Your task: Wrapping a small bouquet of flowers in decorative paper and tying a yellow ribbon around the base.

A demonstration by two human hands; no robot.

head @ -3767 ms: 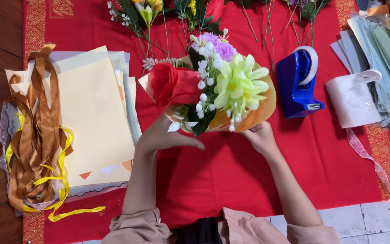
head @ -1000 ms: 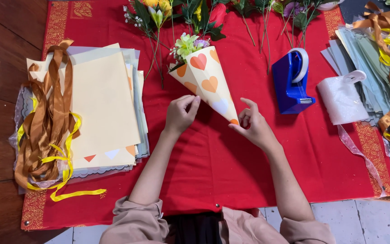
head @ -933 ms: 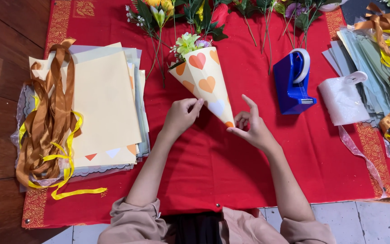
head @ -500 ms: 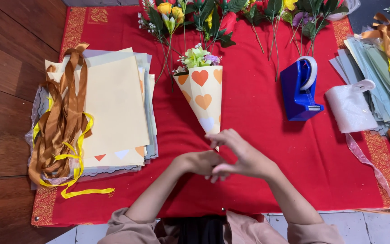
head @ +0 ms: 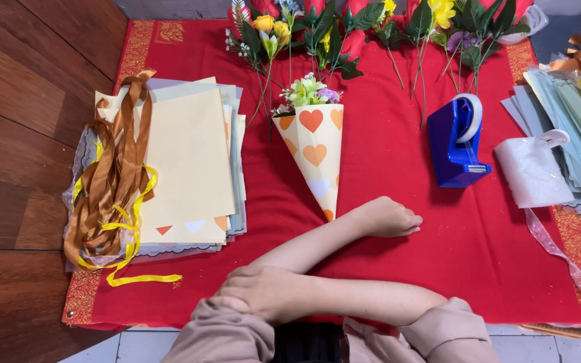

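My arms lie crossed on the red cloth (head: 398,168). My left hand (head: 386,218) rests palm down with its fingers curled together, holding nothing, just right of the tip of a cream paper cone (head: 314,151) printed with hearts. The cone lies flat with its point toward me, and green, white and purple artificial flowers (head: 307,91) stick out of its far end. My right hand (head: 263,292) is draped over my left forearm near the elbow, fingers curled, nothing else in it.
A stack of cream and grey paper sheets (head: 186,161) with brown and yellow ribbons (head: 109,188) lies left. Loose artificial flowers (head: 371,27) line the far edge. A blue tape dispenser (head: 455,141), a white roll (head: 529,171) and more sheets and ribbons (head: 573,107) sit right.
Both hands have let go of the wrapped cone, which now lies on the cloth. My arms have drawn back and crossed, right hand over left forearm.
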